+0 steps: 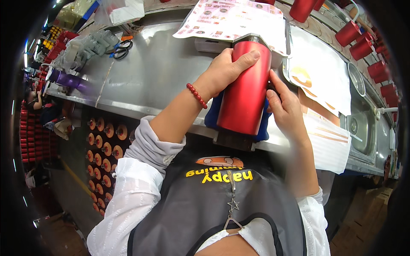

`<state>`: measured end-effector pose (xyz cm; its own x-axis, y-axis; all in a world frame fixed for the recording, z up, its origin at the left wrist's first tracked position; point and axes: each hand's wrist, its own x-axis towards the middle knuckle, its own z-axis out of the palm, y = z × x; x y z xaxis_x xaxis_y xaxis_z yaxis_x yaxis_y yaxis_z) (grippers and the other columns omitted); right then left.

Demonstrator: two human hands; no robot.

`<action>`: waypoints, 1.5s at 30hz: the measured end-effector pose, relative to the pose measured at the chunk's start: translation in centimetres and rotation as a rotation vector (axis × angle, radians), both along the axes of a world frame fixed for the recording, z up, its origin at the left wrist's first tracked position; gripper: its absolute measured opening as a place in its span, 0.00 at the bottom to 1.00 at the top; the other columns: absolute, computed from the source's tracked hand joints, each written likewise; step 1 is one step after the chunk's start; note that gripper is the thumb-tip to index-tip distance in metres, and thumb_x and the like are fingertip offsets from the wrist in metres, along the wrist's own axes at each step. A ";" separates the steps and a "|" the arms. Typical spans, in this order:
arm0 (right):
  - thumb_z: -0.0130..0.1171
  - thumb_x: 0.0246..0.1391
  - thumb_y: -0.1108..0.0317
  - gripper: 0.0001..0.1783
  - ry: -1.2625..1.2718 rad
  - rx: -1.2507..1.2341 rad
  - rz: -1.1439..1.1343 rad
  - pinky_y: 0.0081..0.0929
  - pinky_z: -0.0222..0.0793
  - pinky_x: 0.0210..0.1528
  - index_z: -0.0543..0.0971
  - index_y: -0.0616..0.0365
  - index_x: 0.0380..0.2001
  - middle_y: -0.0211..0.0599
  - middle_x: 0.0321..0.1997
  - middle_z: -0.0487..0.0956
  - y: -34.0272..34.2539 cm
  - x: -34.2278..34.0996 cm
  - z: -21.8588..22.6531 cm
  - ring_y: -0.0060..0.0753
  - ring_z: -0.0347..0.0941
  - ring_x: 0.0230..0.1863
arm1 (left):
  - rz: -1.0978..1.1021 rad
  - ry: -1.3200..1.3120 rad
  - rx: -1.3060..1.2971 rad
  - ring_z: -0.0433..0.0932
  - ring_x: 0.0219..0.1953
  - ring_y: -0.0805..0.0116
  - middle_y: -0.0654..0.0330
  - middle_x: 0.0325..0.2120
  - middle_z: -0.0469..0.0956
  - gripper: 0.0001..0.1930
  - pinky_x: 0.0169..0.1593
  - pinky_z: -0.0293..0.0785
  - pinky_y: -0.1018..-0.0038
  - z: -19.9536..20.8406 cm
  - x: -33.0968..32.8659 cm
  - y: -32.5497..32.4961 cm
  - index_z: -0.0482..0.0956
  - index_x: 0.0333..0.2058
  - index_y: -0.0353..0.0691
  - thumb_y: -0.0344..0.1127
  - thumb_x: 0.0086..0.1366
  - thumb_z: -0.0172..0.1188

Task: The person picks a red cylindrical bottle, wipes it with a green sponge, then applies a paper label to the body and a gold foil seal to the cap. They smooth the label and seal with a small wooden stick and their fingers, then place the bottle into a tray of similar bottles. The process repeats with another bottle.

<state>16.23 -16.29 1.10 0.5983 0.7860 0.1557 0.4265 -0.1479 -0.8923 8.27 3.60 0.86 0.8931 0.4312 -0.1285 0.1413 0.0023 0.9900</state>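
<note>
A glossy red metal cylinder (243,96), like a bottle or tumbler body, is tilted over the front edge of the steel bench. My left hand (228,70) wraps around its upper part, thumb lying across the red surface. At its right side is my right hand (285,100), index finger along the cylinder's edge and thumb bent in. A small dark bit shows between that finger and thumb, but I cannot make out what it is. Beneath the cylinder is a blue cloth or pad (212,113), mostly covered. A grey fitting (253,38) shows behind the cylinder's far end.
Black-handled scissors (122,50) and a purple bottle (67,79) are on the steel bench (149,64) at left. Printed paper (232,19) covers the back; white sheets (318,68) lie at right, near a steel sink (363,128). Red cylinders (361,48) line the far right.
</note>
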 end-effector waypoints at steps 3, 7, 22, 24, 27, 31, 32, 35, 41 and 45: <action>0.50 0.67 0.73 0.24 -0.157 0.026 0.025 0.20 0.71 0.45 0.70 0.61 0.66 0.41 0.59 0.77 -0.1 2.0 -0.6 0.25 0.75 0.49 | 0.030 -0.076 0.153 0.83 0.42 0.57 0.43 0.44 0.80 0.47 0.48 0.79 0.68 -1.5 0.1 0.4 0.63 0.60 0.24 0.68 0.63 0.59; 0.45 0.66 0.79 0.21 -0.431 0.010 -0.016 0.28 0.66 0.62 0.77 0.58 0.59 0.44 0.66 0.73 1.7 8.1 2.3 0.36 0.70 0.64 | 0.089 -0.162 0.211 0.82 0.45 0.56 0.40 0.47 0.78 0.48 0.50 0.77 0.69 -1.6 -2.9 -1.3 0.58 0.64 0.25 0.68 0.66 0.55; 0.49 0.64 0.63 0.21 -1.226 -0.685 -0.014 0.57 0.65 0.61 0.81 0.29 0.56 0.35 0.68 0.68 18.6 25.1 -3.5 0.43 0.60 0.71 | 0.034 -0.362 -0.034 0.77 0.56 0.58 0.41 0.59 0.68 0.48 0.55 0.77 0.68 -4.5 -3.2 -0.3 0.51 0.68 0.27 0.62 0.68 0.57; 0.51 0.63 0.64 0.19 -1.218 -0.681 -0.071 0.54 0.66 0.60 0.84 0.33 0.52 0.34 0.67 0.70 16.6 26.4 -3.6 0.43 0.61 0.70 | 0.034 -0.378 -0.044 0.76 0.57 0.57 0.40 0.60 0.67 0.48 0.56 0.76 0.67 -4.8 -3.1 -0.1 0.51 0.69 0.27 0.62 0.68 0.56; 0.52 0.62 0.66 0.17 -1.189 -0.648 -0.148 0.53 0.69 0.58 0.86 0.36 0.48 0.33 0.65 0.71 15.5 28.6 -4.2 0.44 0.62 0.69 | 0.006 -0.394 -0.022 0.75 0.59 0.54 0.39 0.63 0.64 0.48 0.57 0.76 0.65 -4.9 -3.2 0.3 0.50 0.69 0.27 0.62 0.68 0.56; 0.61 0.54 0.46 0.24 -0.896 -0.596 -0.494 0.49 0.73 0.52 0.87 0.57 0.40 0.51 0.48 0.82 16.6 31.5 -5.6 0.57 0.77 0.51 | -0.022 -0.372 -0.004 0.75 0.59 0.53 0.39 0.64 0.63 0.48 0.58 0.75 0.65 -5.3 -3.4 0.6 0.49 0.70 0.27 0.62 0.68 0.56; 0.63 0.48 0.41 0.31 -0.749 -0.728 -0.406 0.46 0.73 0.53 0.86 0.63 0.36 0.58 0.38 0.84 17.2 31.7 -4.7 0.58 0.80 0.45 | -0.024 -0.368 -0.005 0.74 0.59 0.53 0.39 0.64 0.62 0.48 0.58 0.75 0.64 -5.4 -3.5 0.7 0.49 0.70 0.28 0.62 0.68 0.56; 0.63 0.47 0.44 0.28 -0.593 -0.718 -0.419 0.44 0.74 0.53 0.87 0.62 0.35 0.57 0.38 0.84 17.4 32.3 -4.6 0.54 0.81 0.47 | -0.035 -0.359 -0.010 0.74 0.59 0.53 0.39 0.64 0.63 0.48 0.58 0.75 0.64 -5.0 -3.7 0.8 0.49 0.70 0.28 0.62 0.68 0.57; 0.61 0.48 0.46 0.27 -0.625 -0.731 -0.480 0.43 0.71 0.57 0.87 0.62 0.37 0.58 0.42 0.84 18.5 32.4 -4.7 0.56 0.80 0.49 | -0.014 -0.374 0.023 0.76 0.57 0.54 0.39 0.63 0.64 0.47 0.56 0.76 0.65 -5.3 -3.8 0.7 0.50 0.69 0.27 0.61 0.69 0.57; 0.58 0.53 0.44 0.29 -0.673 -0.752 -0.452 0.44 0.70 0.58 0.87 0.61 0.37 0.59 0.44 0.83 18.7 32.9 -5.0 0.58 0.79 0.50 | 0.006 -0.378 0.023 0.76 0.56 0.55 0.40 0.62 0.64 0.46 0.55 0.77 0.65 -5.1 -3.7 0.5 0.51 0.69 0.26 0.60 0.69 0.57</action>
<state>49.17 2.39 -3.85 0.8265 0.5473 0.1314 0.5611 -0.8197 -0.1150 4.55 4.14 -4.28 0.8733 0.4351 0.2192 -0.2338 -0.0204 0.9721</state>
